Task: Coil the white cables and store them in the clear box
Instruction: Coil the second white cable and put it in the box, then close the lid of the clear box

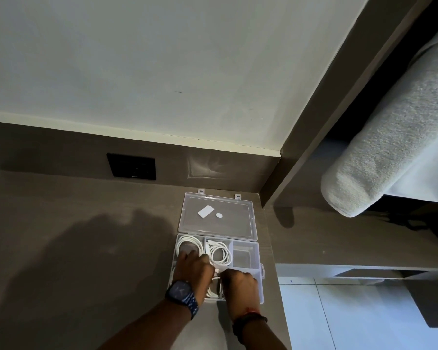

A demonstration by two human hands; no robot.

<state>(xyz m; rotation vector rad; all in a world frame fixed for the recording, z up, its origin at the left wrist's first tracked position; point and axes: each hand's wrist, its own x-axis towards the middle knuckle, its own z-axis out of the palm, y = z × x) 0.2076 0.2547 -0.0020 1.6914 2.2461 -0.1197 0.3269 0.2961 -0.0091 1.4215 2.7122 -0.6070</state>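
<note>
The clear box (259,251) lies open on the brown counter, its lid (216,213) folded back toward the wall. One coiled white cable (187,242) fills the far-left compartment; a second coil (221,253) sits in the middle one. My left hand (192,269), with a dark watch on the wrist, reaches into the box over the near-left compartments and presses on cable there. My right hand (239,284) is closed over a third white cable (213,293) in the near compartment. The far-right compartment (243,256) holds nothing visible.
A black wall socket (131,165) sits on the backsplash to the left. A brown post (314,127) rises right of the box. The counter's right edge (276,274) runs just beside the box, with tiled floor (339,319) below. A grey towel roll (395,137) hangs at right.
</note>
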